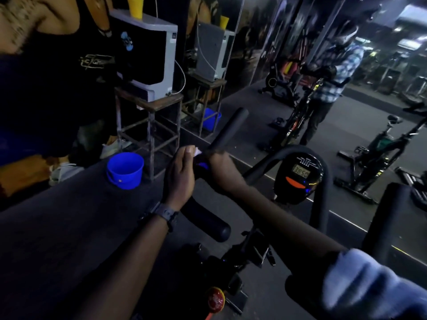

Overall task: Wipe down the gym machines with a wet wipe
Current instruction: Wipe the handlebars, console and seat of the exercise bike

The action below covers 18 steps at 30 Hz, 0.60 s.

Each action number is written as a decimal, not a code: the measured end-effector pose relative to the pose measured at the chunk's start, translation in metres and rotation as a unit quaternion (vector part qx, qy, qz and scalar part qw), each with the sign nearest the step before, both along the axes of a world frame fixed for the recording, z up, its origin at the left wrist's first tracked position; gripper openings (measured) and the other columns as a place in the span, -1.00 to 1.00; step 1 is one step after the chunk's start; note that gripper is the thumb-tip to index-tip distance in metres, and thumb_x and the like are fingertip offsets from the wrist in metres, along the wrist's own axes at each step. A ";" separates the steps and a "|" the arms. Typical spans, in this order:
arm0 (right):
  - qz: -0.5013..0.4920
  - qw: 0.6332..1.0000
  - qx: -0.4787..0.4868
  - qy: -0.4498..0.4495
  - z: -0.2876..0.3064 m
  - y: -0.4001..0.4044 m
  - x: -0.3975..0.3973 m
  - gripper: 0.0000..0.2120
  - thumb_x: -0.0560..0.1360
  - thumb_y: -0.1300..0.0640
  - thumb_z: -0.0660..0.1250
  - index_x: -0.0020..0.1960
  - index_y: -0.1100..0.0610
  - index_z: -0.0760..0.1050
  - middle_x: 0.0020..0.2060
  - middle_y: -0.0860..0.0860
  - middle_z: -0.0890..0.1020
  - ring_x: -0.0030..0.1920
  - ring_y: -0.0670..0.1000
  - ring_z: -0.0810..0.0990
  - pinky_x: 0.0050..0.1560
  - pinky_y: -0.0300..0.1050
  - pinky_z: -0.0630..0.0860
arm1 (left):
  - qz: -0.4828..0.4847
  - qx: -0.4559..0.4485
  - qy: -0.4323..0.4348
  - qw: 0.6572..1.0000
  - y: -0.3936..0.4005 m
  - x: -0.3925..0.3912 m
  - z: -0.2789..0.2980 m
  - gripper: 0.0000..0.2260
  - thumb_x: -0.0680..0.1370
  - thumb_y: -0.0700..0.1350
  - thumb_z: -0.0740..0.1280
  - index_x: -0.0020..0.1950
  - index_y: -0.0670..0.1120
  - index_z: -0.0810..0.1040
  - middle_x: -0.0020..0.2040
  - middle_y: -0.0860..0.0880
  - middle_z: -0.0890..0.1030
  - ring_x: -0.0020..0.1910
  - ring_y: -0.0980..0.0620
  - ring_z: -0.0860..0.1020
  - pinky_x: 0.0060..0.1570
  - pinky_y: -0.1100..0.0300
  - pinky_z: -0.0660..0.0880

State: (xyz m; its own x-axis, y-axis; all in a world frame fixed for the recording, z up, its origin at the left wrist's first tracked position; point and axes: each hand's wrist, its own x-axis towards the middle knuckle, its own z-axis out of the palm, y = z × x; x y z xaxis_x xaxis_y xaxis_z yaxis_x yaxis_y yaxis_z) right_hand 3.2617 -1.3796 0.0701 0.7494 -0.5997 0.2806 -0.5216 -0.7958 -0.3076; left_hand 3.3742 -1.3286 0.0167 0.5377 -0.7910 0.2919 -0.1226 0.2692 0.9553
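Wet wipe [197, 151], white and crumpled, pinched between both hands above padded handlebar [208, 218].

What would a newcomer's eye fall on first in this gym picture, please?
Probably the two hands, left hand and right hand, meeting at centre on the bike's handlebar, a bit of white wipe between them. Next, the bright blue bucket on the floor to the left, and the lit console display to the right.

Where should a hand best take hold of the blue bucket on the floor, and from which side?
Probably at the rim of the blue bucket, coming from above: it stands upright with its mouth open, and fingers can hook over the edge. Its handle hangs low against the near wall, so it is harder to reach.
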 end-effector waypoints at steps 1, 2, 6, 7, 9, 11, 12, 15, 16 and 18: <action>0.046 0.999 0.003 0.009 -0.003 0.004 0.001 -0.89 0.48 0.22 0.38 -0.01 0.12 0.61 -0.03 0.06 0.66 -0.06 -0.02 0.61 0.03 -0.06 0.57 | 0.004 0.006 0.019 1.000 -0.001 0.001 0.000 -0.59 0.55 0.31 0.03 0.04 0.15 0.58 0.08 0.08 0.67 0.21 -0.07 0.60 0.32 -0.12 0.46; 0.084 0.996 0.000 0.014 -0.001 0.006 -0.003 -0.88 0.47 0.25 0.39 0.00 0.15 0.61 -0.02 0.08 0.65 -0.06 -0.02 0.59 0.08 -0.19 0.54 | 0.006 0.014 0.036 0.999 -0.002 0.002 0.000 -0.51 0.53 0.37 0.03 0.08 0.11 0.61 0.13 0.00 0.68 0.23 -0.08 0.60 0.33 -0.14 0.46; -0.068 0.994 -0.037 0.078 0.007 -0.039 0.011 -0.84 0.50 0.18 0.39 0.03 0.24 0.57 -0.06 0.19 0.65 -0.03 0.17 0.64 -0.04 -0.01 0.55 | -0.007 0.055 0.113 0.992 -0.009 0.005 -0.006 -0.39 0.43 0.53 0.05 0.09 0.13 0.61 0.26 -0.02 0.64 0.30 -0.01 0.58 0.40 -0.13 0.42; -0.116 0.988 -0.031 0.098 0.009 -0.046 0.017 -0.83 0.53 0.17 0.34 0.04 0.26 0.55 -0.04 0.21 0.65 0.00 0.22 0.64 -0.03 0.05 0.55 | -0.003 0.069 0.127 0.990 -0.007 0.004 -0.004 -0.37 0.43 0.52 0.04 0.13 0.11 0.61 0.28 -0.02 0.63 0.31 0.00 0.56 0.41 -0.10 0.41; -0.050 0.993 -0.022 0.104 0.005 -0.036 0.030 -0.86 0.51 0.24 0.31 0.04 0.26 0.55 -0.04 0.20 0.65 0.00 0.19 0.64 0.06 -0.02 0.56 | 0.002 0.068 0.166 0.984 -0.003 0.003 0.001 -0.39 0.53 0.43 0.03 0.17 0.03 0.62 0.24 -0.03 0.65 0.30 -0.01 0.58 0.39 -0.04 0.44; 0.099 0.992 -0.009 0.077 0.007 0.000 0.025 -0.82 0.39 0.35 0.32 -0.02 0.27 0.57 -0.05 0.18 0.65 -0.02 0.08 0.61 0.13 -0.29 0.45 | -0.014 0.064 0.214 0.975 0.000 0.005 0.004 -0.40 0.62 0.34 0.02 0.19 -0.08 0.60 0.20 -0.09 0.66 0.28 -0.08 0.58 0.37 -0.04 0.46; 0.149 0.986 -0.010 0.078 0.006 0.013 0.017 -0.81 0.38 0.36 0.31 -0.02 0.28 0.58 -0.03 0.18 0.65 0.00 0.07 0.59 0.13 -0.32 0.42 | -0.025 0.072 0.238 0.968 0.003 0.006 0.004 -0.35 0.61 0.36 0.02 0.24 -0.13 0.59 0.22 -0.14 0.64 0.28 -0.10 0.58 0.37 -0.05 0.46; 0.104 0.989 -0.069 0.083 0.006 -0.007 0.010 -0.84 0.56 0.23 0.29 0.01 0.29 0.61 -0.05 0.21 0.64 -0.02 0.15 0.62 0.02 -0.21 0.40 | -0.061 0.085 0.280 0.954 0.008 0.006 -0.005 -0.34 0.64 0.35 -0.04 0.24 -0.12 0.59 0.20 -0.11 0.65 0.15 0.11 0.64 0.28 0.17 0.51; 0.019 0.991 -0.096 0.093 0.004 -0.022 0.014 -0.81 0.57 0.18 0.30 0.01 0.29 0.61 -0.06 0.22 0.64 -0.04 0.18 0.63 -0.03 -0.16 0.39 | -0.070 0.093 0.288 0.951 0.011 0.005 -0.006 -0.28 0.59 0.43 -0.02 0.24 -0.11 0.60 0.21 -0.10 0.65 0.17 0.10 0.63 0.31 0.15 0.49; -0.029 0.990 -0.100 0.093 0.000 -0.026 0.021 -0.75 0.58 0.13 0.27 0.04 0.30 0.61 -0.04 0.23 0.64 -0.02 0.20 0.64 0.00 -0.09 0.42 | -0.083 0.106 0.305 0.943 0.014 0.007 -0.010 -0.08 0.40 0.61 0.03 0.36 -0.10 0.57 0.29 -0.09 0.63 0.30 -0.01 0.58 0.43 -0.03 0.40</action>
